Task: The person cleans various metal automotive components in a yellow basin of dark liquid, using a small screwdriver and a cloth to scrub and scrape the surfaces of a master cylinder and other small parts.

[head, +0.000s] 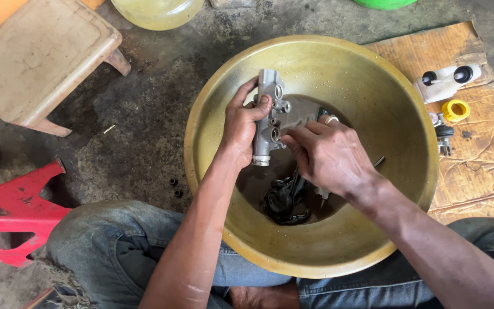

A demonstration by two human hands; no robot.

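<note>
Even, soft daylight | faint shadows under arms | mild sheen on brass basin [373,86] | edges perhaps slightly stretched

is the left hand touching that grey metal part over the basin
Touching. The head view shows the left hand wrapped around the grey metal part, thumb pressed on its front, above the brass-coloured basin.

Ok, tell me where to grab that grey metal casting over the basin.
Take the grey metal casting by its long plain edge, coming from the left, as the left hand does now. It stands upright over the brass basin, with its ports on the right, where the right hand works.
</note>
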